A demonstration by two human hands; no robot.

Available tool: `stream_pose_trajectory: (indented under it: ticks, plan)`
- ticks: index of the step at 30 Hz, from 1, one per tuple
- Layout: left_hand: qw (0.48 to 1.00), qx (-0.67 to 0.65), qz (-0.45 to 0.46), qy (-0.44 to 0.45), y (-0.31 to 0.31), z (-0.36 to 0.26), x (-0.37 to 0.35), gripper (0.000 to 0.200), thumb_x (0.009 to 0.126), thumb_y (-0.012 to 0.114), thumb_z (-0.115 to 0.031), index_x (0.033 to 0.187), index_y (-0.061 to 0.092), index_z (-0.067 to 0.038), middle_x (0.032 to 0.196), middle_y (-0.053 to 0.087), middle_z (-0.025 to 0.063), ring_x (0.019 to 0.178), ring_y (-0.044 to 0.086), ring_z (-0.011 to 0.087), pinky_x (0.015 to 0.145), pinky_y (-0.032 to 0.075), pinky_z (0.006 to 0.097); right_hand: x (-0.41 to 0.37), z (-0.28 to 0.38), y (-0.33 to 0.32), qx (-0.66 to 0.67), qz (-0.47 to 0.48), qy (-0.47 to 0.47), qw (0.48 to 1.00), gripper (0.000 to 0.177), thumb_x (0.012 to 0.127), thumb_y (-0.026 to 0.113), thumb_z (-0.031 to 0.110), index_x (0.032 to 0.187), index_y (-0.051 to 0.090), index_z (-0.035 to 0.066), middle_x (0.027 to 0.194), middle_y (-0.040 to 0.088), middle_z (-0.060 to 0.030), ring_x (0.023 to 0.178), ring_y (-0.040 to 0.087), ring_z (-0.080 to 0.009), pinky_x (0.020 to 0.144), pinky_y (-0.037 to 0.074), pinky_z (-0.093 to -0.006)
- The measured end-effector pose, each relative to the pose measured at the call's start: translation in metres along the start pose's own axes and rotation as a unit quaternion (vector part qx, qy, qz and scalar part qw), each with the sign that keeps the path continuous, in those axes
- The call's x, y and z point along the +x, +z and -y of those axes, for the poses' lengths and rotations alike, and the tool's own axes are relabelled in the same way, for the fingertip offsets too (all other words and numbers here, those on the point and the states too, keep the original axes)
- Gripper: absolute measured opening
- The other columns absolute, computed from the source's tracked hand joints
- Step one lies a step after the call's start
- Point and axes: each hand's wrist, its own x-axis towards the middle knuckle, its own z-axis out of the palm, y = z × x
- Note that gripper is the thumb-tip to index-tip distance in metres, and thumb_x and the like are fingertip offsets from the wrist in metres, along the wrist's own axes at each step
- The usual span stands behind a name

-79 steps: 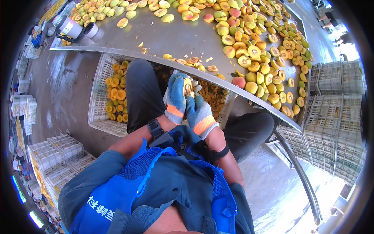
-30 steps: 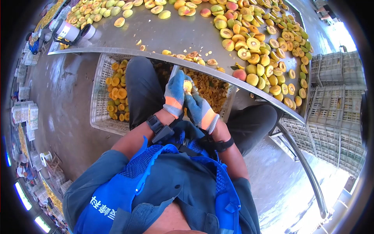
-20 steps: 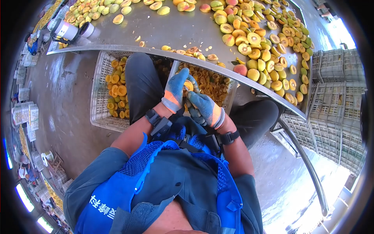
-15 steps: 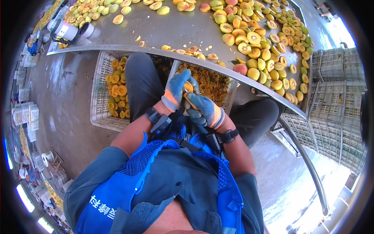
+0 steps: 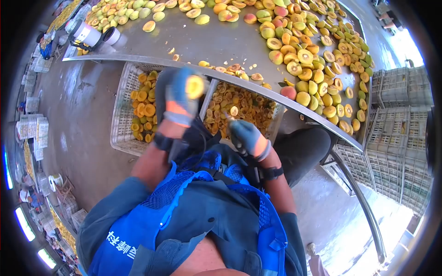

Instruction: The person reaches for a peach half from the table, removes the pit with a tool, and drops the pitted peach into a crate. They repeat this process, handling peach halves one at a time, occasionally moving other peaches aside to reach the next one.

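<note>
My left hand [image 5: 178, 94], in a blue-grey and orange glove, is smeared by motion above my knee. It grips a yellow peach half [image 5: 194, 87], cut face up. My right hand [image 5: 248, 139], gloved alike, is closed around a slim tool [image 5: 226, 114] whose narrow end points up and left; most of it is hidden in the fist. Near that tip a pale-centred peach piece [image 5: 234, 111] shows over the bin of peach scraps [image 5: 258, 97]. Left of my leg stands a white crate [image 5: 120, 108] holding hollowed peach halves [image 5: 146, 96].
A metal table [image 5: 221, 41] spans the front, its raised edge just beyond my hands. Cut peach halves [image 5: 317, 69] are heaped at its right, more at its far left. A white bucket [image 5: 85, 33] stands at the left end. Stacked crates [image 5: 396, 138] rise at right.
My hands, together before, have parted: the left has swung left and away with the peach half, toward the crate, while the right has drawn slightly lower with the tool. The view has shifted slightly.
</note>
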Motion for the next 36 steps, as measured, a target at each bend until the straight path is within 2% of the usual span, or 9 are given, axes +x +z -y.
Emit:
stream_pose_trajectory:
  ticks: [2,4,7,10,14,20,28,32,36]
  plan:
    - [0.976,0.194,-0.068,0.068,-0.057,0.048,0.005,0.01,0.091,0.066,-0.001,0.1,0.066,-0.003,0.095,0.072,0.0109,0.089,0.07,0.02,0.078,0.058,0.0323,0.007,-0.015,0.002,-0.471,-0.195,-0.087,0.856,0.049,0.103,0.049,0.048,0.102,0.066,0.003,0.073,0.068,-0.0213,0.065,0.067,-0.0403,0.06,0.054,-0.0459]
    - [0.972,0.118,-0.177,-0.098,-0.11,0.092,0.015,0.022,0.094,0.072,-0.018,0.11,0.069,-0.003,0.1,0.071,0.0121,0.087,0.068,0.0221,0.082,0.057,0.0333,0.004,-0.007,0.004,-0.435,-0.162,0.011,0.886,0.048,0.1,0.051,0.049,0.108,0.066,0.004,0.09,0.07,-0.0295,0.092,0.067,-0.0496,0.082,0.053,-0.0547]
    - [0.847,0.495,-0.107,0.163,-0.152,0.107,0.029,0.024,0.095,0.071,-0.017,0.113,0.068,-0.002,0.109,0.07,0.016,0.092,0.068,0.0237,0.08,0.054,0.0368,-0.005,-0.014,-0.002,-0.417,-0.227,-0.054,0.879,0.035,0.099,0.063,0.036,0.109,0.063,0.003,0.085,0.071,-0.0234,0.082,0.071,-0.041,0.073,0.054,-0.0468]
    - [0.984,0.155,-0.062,-0.064,-0.086,0.055,0.043,0.022,0.097,0.068,-0.009,0.118,0.068,-0.001,0.113,0.07,0.0091,0.103,0.066,0.0185,0.092,0.052,0.0315,-0.015,-0.006,-0.026,-0.244,-0.324,-0.128,0.905,0.034,0.095,0.067,0.035,0.109,0.062,0.005,0.086,0.071,-0.0252,0.08,0.069,-0.0461,0.068,0.054,-0.0491]
    - [0.978,-0.061,0.182,-0.08,0.068,-0.009,0.057,0.018,0.098,0.063,-0.003,0.115,0.068,-0.005,0.109,0.069,0.0062,0.097,0.066,0.0135,0.086,0.054,0.0283,-0.042,0.016,-0.045,-0.129,-0.432,-0.242,0.859,0.021,0.095,0.069,0.015,0.107,0.064,-0.002,0.082,0.071,-0.0127,0.071,0.065,-0.0153,0.064,0.053,-0.0347]
    - [0.832,0.225,0.507,-0.003,0.244,-0.034,0.076,0.06,0.086,0.068,-0.052,0.127,0.065,-0.009,0.135,0.058,0.0216,0.118,0.061,0.0385,0.101,0.048,0.0464,-0.076,0.006,-0.026,-0.045,-0.469,-0.219,0.854,0.012,0.095,0.067,0.008,0.102,0.063,-0.001,0.08,0.065,-0.0049,0.074,0.056,-0.0084,0.065,0.049,-0.029]
    - [0.83,0.254,0.494,-0.051,0.248,-0.031,0.093,0.053,0.08,0.075,-0.041,0.114,0.066,-0.002,0.098,0.073,0.0167,0.095,0.071,0.0327,0.085,0.054,0.0437,-0.076,0.006,-0.028,-0.055,-0.445,-0.218,0.867,0.011,0.094,0.067,0.007,0.099,0.063,-0.001,0.08,0.064,-0.0048,0.071,0.056,-0.01,0.064,0.049,-0.029]
    - [0.903,-0.068,0.401,-0.137,0.214,0.009,0.08,0.041,0.085,0.067,-0.033,0.11,0.068,-0.002,0.098,0.072,0.0135,0.092,0.069,0.0232,0.083,0.054,0.0391,-0.067,0.008,-0.028,0.006,-0.418,-0.25,0.873,0.011,0.096,0.066,0.007,0.102,0.063,0.0,0.08,0.062,-0.0013,0.071,0.055,-0.0088,0.063,0.048,-0.028]
    - [0.723,-0.549,0.207,-0.365,0.147,0.001,0.058,0.045,0.091,0.055,-0.031,0.127,0.061,-0.004,0.117,0.067,0.0129,0.097,0.066,0.0246,0.083,0.057,0.041,-0.052,0.015,-0.022,0.084,-0.354,-0.24,0.9,0.009,0.101,0.059,0.012,0.102,0.056,0.004,0.074,0.054,0.0036,0.061,0.047,-0.0052,0.053,0.039,-0.0244]
